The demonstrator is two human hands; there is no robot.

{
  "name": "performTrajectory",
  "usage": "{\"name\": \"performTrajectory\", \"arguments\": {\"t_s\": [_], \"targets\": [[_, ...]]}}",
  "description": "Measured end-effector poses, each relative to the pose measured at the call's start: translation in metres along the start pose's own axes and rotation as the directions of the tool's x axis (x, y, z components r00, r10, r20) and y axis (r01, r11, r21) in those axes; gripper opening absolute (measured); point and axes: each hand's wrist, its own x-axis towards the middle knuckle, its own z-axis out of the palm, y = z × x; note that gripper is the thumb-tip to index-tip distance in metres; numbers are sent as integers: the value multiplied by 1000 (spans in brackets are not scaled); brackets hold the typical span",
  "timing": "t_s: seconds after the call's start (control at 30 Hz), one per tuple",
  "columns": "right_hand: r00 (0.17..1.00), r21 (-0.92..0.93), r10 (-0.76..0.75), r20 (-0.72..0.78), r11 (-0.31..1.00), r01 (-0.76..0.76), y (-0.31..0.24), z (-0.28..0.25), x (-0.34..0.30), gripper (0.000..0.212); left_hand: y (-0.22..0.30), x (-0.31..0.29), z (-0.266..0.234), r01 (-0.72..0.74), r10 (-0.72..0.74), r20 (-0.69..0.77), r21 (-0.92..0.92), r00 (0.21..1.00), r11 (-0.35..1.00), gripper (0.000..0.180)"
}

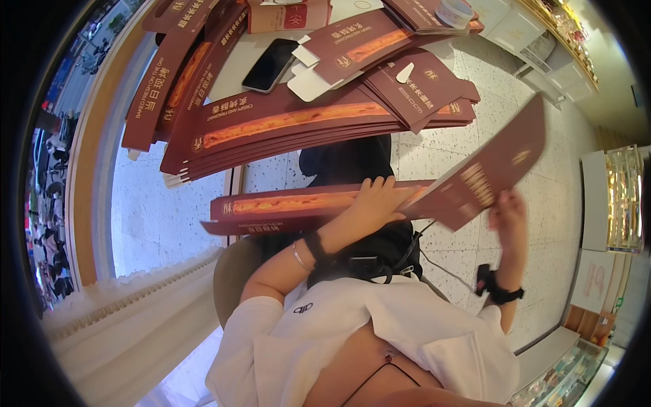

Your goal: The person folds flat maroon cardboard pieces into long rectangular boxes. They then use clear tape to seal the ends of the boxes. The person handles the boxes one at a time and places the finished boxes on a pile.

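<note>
A long maroon food carton (285, 201) with a picture of orange-brown baked food lies across my lap. My left hand (381, 203) is closed round its middle, fingers over the upper edge. At the right, a maroon panel (485, 173) rises at a slant and bends; it appears to join the carton, though the junction lies partly behind my left hand. My right hand (508, 216), somewhat blurred, has its fingers curled at the panel's lower right edge. A stack of flat maroon cartons (319, 127) lies just beyond my lap.
More maroon cartons (180, 74) are piled at the far left. A black phone (270, 64) lies on the table, beside cartons with white flaps (308, 85). A tape roll (453, 12) sits at the back. A cable (447, 268) hangs by my right side; a curtain (135, 319) is at left.
</note>
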Motion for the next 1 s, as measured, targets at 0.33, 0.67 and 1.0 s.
{"name": "performTrajectory", "arguments": {"t_s": [0.33, 0.67, 1.0], "targets": [[980, 63, 144, 139, 986, -153, 86, 64, 60, 38, -34, -16, -44, -79, 85, -43, -874, 995, 479, 43], [951, 160, 82, 298, 978, -134, 97, 95, 74, 41, 4, -83, -71, -149, -123, -225, -882, 966, 447, 38], [925, 70, 243, 291, 959, -274, 100, 93, 77, 41, -12, -87, -89, -336, 69, -661, -286, 747, 897, 81]]}}
